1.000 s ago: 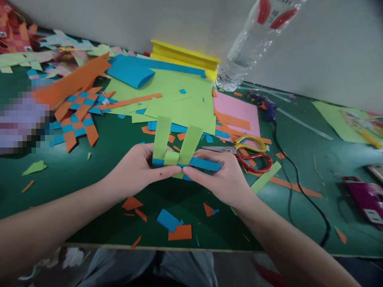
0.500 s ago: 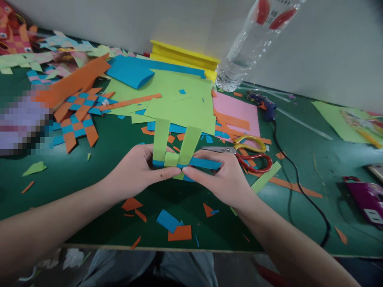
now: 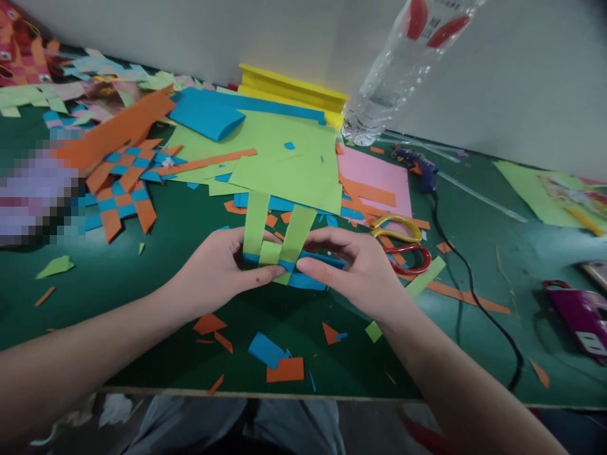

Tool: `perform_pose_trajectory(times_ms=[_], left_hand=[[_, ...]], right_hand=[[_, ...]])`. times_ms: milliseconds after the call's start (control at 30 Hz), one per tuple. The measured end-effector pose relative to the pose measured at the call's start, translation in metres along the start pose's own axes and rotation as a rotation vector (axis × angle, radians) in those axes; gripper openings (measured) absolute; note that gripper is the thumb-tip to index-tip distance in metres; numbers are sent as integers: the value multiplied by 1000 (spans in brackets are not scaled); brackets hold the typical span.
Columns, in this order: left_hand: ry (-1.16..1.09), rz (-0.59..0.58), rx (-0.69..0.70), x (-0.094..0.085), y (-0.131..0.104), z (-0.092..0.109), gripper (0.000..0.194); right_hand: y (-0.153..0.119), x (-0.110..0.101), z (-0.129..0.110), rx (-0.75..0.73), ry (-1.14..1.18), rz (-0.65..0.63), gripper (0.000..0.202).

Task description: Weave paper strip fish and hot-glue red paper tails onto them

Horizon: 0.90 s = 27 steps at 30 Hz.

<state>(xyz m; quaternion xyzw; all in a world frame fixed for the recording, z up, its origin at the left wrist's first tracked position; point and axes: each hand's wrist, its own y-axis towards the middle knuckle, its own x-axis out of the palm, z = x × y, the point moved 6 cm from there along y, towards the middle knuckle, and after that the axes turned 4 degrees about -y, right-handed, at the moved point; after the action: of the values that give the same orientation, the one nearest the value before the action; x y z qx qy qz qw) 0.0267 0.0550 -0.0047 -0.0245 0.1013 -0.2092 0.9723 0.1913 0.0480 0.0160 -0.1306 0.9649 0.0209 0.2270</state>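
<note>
From where I stand, with the head camera's view before me, the left hand (image 3: pixel 218 262) has its thumb and fingers closed on a small woven paper piece (image 3: pixel 271 253), right between the two hands. The right hand (image 3: pixel 358 272) curls more loosely, its thumb laid on the piece's blue strip (image 3: pixel 327 260) and its fingers behind it; how firmly it presses I can't tell. Two light green strips stand up from the weave, leaning away from the person, and another blue end shows below the right thumb.

Just beyond the right hand lie scissors (image 3: pixel 411 259), their blades hidden behind it. Further off that way is a glue gun (image 3: pixel 422 174) with a dark cord. Straight ahead of the hands are green sheets (image 3: pixel 284 164), and past them, to the right, a clear bottle (image 3: pixel 389 82). Finished-looking orange and blue weaves (image 3: pixel 126 196) lie beyond the left hand. Nearer the person than both hands, blue and orange scraps (image 3: pixel 284 370) dot the green tabletop (image 3: pixel 165 253).
</note>
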Motion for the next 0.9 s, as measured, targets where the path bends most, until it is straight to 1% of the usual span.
perform_pose_trajectory(times_ms=[67, 167, 267, 400, 500, 600, 667, 733, 767, 833, 900], left_hand=[[46, -13, -6, 1, 0, 1, 17], [74, -49, -22, 3, -1, 2, 12], [59, -71, -47, 4, -1, 2, 9], [8, -69, -67, 5, 0, 2, 10], [-46, -68, -64, 5, 0, -1, 15], [-142, -53, -36, 5, -1, -5, 29], [-206, -28, -5, 4, -1, -6, 43], [-246, 17, 13, 1, 0, -7, 54], [-259, 51, 14, -1, 0, -7, 58], [-281, 117, 14, -5, 0, -7, 58], [-316, 156, 5, -7, -1, -8, 48]], right_hand=[[0, -1, 1, -8, 32, 15, 22], [-1, 0, 1, -26, 6, 23, 16], [-1, 0, 1, -41, -40, 46, 12], [0, 1, 2, -45, -57, 53, 11], [-1, -2, 2, -62, -56, 91, 12], [-2, -7, 1, -104, -96, 181, 11], [-5, -13, -4, -172, -182, 279, 7], [-9, -19, -13, -296, -298, 403, 2], [-12, -21, -18, -374, -361, 456, 3], [-16, -22, -28, -544, -498, 520, 10], [-20, -22, -35, -694, -619, 553, 14]])
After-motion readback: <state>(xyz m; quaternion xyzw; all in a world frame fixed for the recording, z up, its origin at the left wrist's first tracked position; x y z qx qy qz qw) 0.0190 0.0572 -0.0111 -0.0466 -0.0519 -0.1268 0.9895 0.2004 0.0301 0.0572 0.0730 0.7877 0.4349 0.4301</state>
